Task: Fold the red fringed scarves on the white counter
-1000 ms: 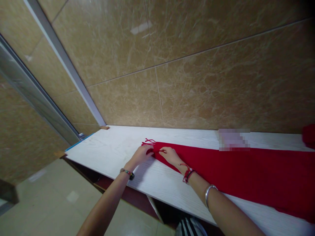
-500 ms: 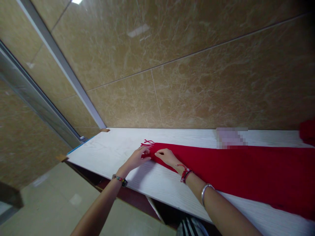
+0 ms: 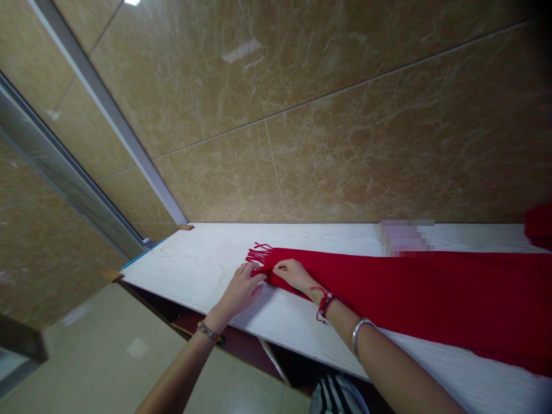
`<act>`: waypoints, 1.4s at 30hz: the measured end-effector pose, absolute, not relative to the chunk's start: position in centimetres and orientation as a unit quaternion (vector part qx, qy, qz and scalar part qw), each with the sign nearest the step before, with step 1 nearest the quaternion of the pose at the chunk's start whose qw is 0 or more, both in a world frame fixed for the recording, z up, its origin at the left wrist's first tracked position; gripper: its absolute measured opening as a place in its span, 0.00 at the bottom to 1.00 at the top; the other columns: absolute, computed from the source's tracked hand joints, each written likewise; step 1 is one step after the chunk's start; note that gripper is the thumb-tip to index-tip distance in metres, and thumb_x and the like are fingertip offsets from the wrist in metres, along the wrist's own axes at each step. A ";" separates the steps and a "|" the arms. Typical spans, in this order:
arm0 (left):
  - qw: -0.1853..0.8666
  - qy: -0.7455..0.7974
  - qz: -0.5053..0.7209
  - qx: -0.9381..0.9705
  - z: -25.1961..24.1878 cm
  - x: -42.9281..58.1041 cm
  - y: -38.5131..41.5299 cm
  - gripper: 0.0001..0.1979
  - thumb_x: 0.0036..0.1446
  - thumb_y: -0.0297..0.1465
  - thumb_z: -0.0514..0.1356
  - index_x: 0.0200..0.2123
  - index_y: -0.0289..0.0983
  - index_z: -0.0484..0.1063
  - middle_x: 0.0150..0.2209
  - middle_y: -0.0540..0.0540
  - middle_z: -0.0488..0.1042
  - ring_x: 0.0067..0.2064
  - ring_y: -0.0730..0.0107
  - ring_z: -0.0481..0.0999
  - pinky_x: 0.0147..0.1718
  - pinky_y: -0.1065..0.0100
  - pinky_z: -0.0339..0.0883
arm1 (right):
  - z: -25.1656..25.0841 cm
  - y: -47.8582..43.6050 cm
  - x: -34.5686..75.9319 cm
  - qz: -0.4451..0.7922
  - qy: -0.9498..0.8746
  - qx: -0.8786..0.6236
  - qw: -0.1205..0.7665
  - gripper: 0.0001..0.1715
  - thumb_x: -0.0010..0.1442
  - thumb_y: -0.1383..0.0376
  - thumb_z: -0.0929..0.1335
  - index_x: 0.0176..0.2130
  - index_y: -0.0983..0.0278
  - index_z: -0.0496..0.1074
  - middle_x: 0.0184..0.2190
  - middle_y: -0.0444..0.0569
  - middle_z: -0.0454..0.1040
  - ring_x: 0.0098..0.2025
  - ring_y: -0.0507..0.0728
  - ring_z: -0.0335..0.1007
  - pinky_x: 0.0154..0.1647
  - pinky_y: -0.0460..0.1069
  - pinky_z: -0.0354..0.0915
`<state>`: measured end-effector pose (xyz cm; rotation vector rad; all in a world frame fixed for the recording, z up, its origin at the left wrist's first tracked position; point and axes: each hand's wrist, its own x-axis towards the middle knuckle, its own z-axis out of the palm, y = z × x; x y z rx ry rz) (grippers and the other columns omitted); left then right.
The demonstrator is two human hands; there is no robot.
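one long red cloth (image 3: 414, 299), fringed corner (image 3: 268, 275) between left fingers (image 3: 259, 278) and right fingers (image 3: 285, 264)

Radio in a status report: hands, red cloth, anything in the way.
Left hand at fringe, right hand on red cloth; grips unclear. Cloth laid lengthwise on white counter. Pixelated item by its far edge, away from both hands.
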<state>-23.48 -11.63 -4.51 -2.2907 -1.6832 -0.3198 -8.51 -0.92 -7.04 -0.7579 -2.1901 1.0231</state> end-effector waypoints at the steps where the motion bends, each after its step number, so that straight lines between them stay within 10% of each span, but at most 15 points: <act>1: 0.140 -0.585 -0.115 -0.791 -4.5 -23.5 -11.7 0.10 0.52 0.27 0.55 0.38 0.39 0.70 0.44 0.42 0.62 0.47 0.60 0.61 0.46 0.59 0.59 | -6.9 -1.0 -8.5 0.383 -0.826 -0.287 0.298 0.12 0.51 0.68 0.62 0.27 0.66 0.75 0.27 0.47 0.75 0.30 0.51 0.68 0.29 0.43 0.58; 29: 0.259 -0.727 0.003 -0.636 -5.0 -26.9 -12.6 0.19 0.47 0.18 0.51 0.41 0.36 0.70 0.54 0.36 0.58 0.55 0.48 0.56 0.45 0.52 0.59 | -7.2 -1.1 -8.9 0.351 -0.809 -0.354 0.311 0.09 0.50 0.70 0.64 0.28 0.64 0.74 0.26 0.47 0.75 0.29 0.52 0.69 0.28 0.44 0.58; 35: 0.128 -0.569 -0.014 -0.812 -4.7 -24.7 -12.3 0.18 0.54 0.22 0.48 0.47 0.40 0.66 0.47 0.45 0.67 0.48 0.66 0.65 0.46 0.63 0.61 | -7.4 -1.2 -9.0 0.351 -0.804 -0.350 0.327 0.09 0.49 0.70 0.64 0.26 0.64 0.74 0.25 0.47 0.75 0.28 0.53 0.68 0.29 0.44 0.58; 42: 0.169 -0.680 0.011 -0.713 -5.4 -26.0 -11.3 0.15 0.60 0.32 0.47 0.48 0.38 0.64 0.43 0.43 0.69 0.43 0.64 0.68 0.40 0.63 0.63 | -7.6 -0.9 -9.0 0.361 -0.768 -0.364 0.384 0.09 0.52 0.68 0.63 0.28 0.64 0.73 0.27 0.47 0.75 0.30 0.52 0.69 0.30 0.44 0.59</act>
